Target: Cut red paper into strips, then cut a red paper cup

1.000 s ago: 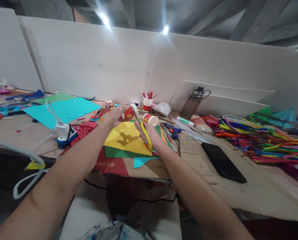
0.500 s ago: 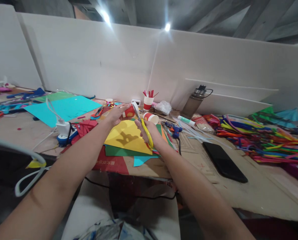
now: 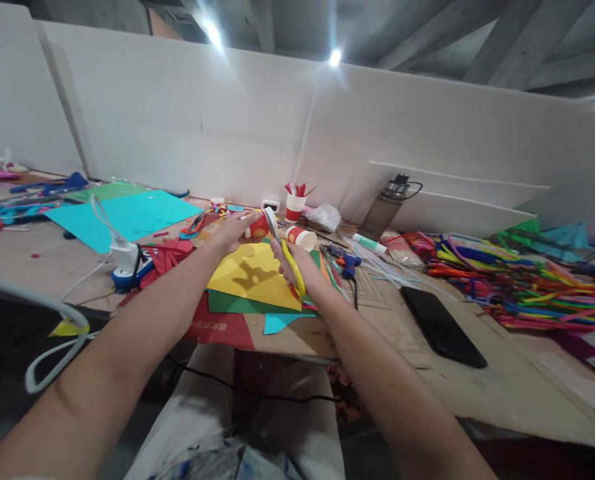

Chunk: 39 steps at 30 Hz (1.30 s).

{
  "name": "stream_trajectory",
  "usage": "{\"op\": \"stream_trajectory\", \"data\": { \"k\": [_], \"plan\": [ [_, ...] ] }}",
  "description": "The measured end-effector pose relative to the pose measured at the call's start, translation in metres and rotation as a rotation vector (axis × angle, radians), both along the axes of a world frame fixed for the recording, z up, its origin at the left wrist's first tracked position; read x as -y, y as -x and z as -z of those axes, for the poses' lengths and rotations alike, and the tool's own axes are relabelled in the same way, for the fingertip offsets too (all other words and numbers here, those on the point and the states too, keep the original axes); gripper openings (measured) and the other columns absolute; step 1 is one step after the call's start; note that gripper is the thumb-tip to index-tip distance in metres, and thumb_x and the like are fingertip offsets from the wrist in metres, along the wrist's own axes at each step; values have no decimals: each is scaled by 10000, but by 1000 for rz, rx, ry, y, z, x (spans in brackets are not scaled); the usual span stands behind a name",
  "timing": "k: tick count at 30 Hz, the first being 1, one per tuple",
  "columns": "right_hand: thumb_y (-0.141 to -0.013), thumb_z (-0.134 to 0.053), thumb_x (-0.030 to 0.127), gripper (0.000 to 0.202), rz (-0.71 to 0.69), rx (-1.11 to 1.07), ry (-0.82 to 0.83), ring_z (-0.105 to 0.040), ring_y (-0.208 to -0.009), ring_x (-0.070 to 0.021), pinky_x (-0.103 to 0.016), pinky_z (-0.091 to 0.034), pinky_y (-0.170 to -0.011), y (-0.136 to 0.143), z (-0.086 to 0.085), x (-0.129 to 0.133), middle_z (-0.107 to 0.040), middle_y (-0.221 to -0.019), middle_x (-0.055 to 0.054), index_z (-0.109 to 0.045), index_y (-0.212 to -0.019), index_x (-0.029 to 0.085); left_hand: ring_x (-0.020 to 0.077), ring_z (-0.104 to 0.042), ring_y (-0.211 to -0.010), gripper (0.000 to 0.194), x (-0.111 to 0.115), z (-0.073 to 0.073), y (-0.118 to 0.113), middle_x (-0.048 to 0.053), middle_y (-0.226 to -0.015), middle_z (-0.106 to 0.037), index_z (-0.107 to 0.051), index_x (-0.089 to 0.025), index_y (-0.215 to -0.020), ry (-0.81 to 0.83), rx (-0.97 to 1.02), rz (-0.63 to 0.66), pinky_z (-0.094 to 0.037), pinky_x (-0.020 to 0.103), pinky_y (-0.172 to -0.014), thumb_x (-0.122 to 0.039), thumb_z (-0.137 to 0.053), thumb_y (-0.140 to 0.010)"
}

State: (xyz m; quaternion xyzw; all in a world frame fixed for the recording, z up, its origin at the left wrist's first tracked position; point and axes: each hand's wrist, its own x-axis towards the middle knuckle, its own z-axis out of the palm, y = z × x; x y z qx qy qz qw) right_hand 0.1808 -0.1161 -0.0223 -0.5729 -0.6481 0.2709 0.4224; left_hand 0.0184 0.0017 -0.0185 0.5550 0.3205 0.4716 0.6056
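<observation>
My left hand (image 3: 231,232) is closed around a red paper cup (image 3: 258,228), which lies on its side in the air with its white rim to the right. In my right hand (image 3: 293,259) are scissors (image 3: 297,272) with yellow handles, and their blades (image 3: 272,223) meet the cup's rim. Whether the blades have cut into the paper is too small to tell. Below both hands lies a yellow sheet (image 3: 252,270) over a green sheet (image 3: 242,304). Just beyond my right hand, a second red and white paper cup (image 3: 302,237) rests on its side.
Behind stands a cup holding red sticks (image 3: 294,207). To the right are a blue glue gun (image 3: 348,263), a glue stick (image 3: 369,243), a bottle (image 3: 386,208), a black phone (image 3: 442,327) and many pipe cleaners (image 3: 522,280). A power strip (image 3: 130,270) and turquoise sheet (image 3: 127,220) sit left.
The view has shifted slightly. Both hands keep nearly the same place, with the scissors still at the cup's rim.
</observation>
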Motion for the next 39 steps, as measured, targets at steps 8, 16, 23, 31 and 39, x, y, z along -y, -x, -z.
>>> {"op": "stream_trajectory", "data": {
  "k": [8, 16, 23, 31, 39],
  "plan": [
    [-841, -497, 651, 492, -8, 0, 93, -457, -352, -86, -190, -359, -330, 0, 0, -3, -505, -515, 14, -569, -820, 164, 199, -671, -815, 455, 0, 0, 0, 103, -988, -692, -645, -177, -1034, -29, -34, -2, -587, 375, -683, -480, -740, -708],
    [-835, -528, 631, 448, -21, -134, 143, -415, -331, -73, -179, -350, -298, 4, -1, 1, -457, -493, 49, -533, -812, 184, 182, -667, -781, 387, 0, -3, 0, 103, -946, -705, -661, -163, -993, -2, 10, 11, -579, 338, -668, -423, -742, -717],
    [-823, -595, 572, 417, -3, -123, 95, -442, -367, -71, -163, -369, -357, 4, 4, -5, -471, -479, 48, -595, -868, 157, 187, -683, -792, 279, 13, -8, -11, 93, -870, -721, -676, -158, -888, 188, 214, -144, -582, 331, -717, -414, -684, -780],
    [-846, -534, 612, 459, -30, -93, 77, -430, -343, -72, -172, -365, -326, 3, 8, -5, -476, -494, 50, -600, -903, 161, 169, -668, -768, 227, 10, -11, -5, 88, -897, -719, -685, -157, -858, 108, 175, -109, -589, 301, -671, -331, -746, -727],
    [-860, -488, 634, 481, -80, -35, 45, -477, -377, -78, -166, -395, -333, -1, 6, -4, -537, -563, 23, -595, -946, 173, 176, -653, -812, 263, 9, -13, -2, 81, -868, -703, -668, -161, -856, 24, 123, -92, -583, 333, -721, -373, -748, -724]
  ]
}}
